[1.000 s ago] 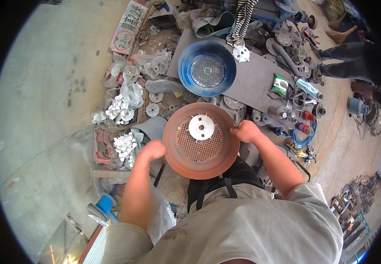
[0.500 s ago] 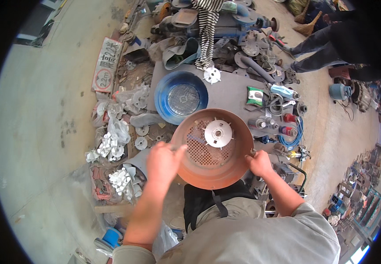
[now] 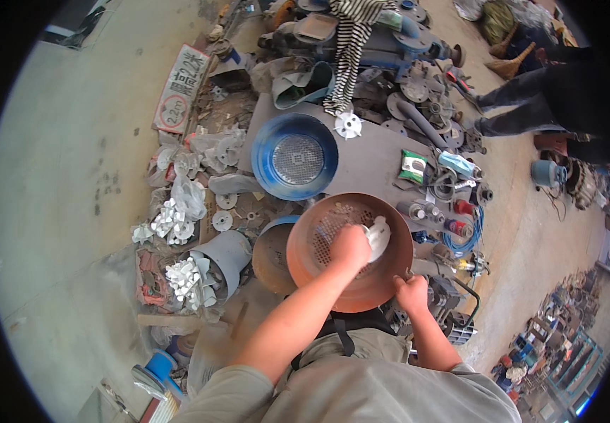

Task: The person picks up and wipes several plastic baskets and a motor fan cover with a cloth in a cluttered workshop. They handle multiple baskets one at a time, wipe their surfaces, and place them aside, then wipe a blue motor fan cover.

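The left hand is curled closed on the edge of a white finned disc, which tilts up just right of it (the fingertips are hidden). Around that hand is a reddish-brown sieve, its rim clasped in the closed right hand. Beyond the left hand sits a blue sieve.

A workshop, clearly: bare concrete floor stretching left, metal parts heaped everywhere, a big blue machine lying among them, cans clustered near the grey surface!
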